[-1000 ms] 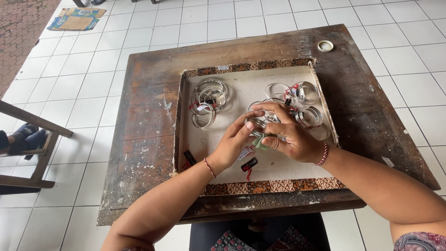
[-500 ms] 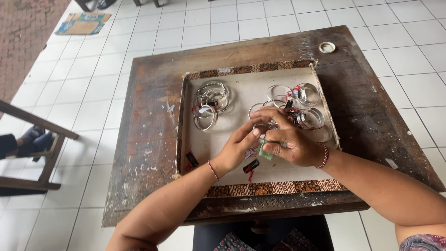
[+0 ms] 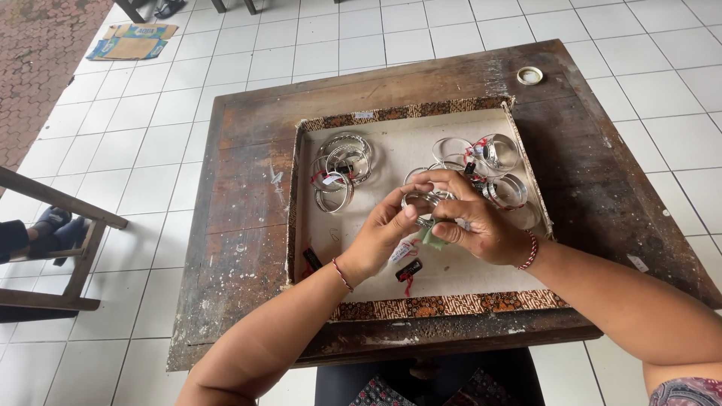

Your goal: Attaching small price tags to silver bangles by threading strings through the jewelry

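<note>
Nearest the camera, over the front half of a shallow tray (image 3: 421,304) with a patterned fabric border, both hands met above the pale lining. The left hand (image 3: 380,237) had its fingers closed on a silver bangle (image 3: 418,201), steadying it from the side, while the right hand (image 3: 470,222) curled over it from above and pinched a small green tag (image 3: 431,239) between thumb and forefinger, seemingly so the tag could be worked against the ring. Just below the hands, loose tags (image 3: 404,259) in white, black and red lay on the lining within easy reach. Farther back on the left, a cluster of silver bangles (image 3: 338,169) sat overlapped with tags on them; on the right another group of bangles (image 3: 492,169) lay partly behind the right hand, the two heaps kept apart as if sorted. The tray rested on a worn wooden table (image 3: 241,225). At the far corner lay a small white ring-shaped lid (image 3: 529,75).
</note>
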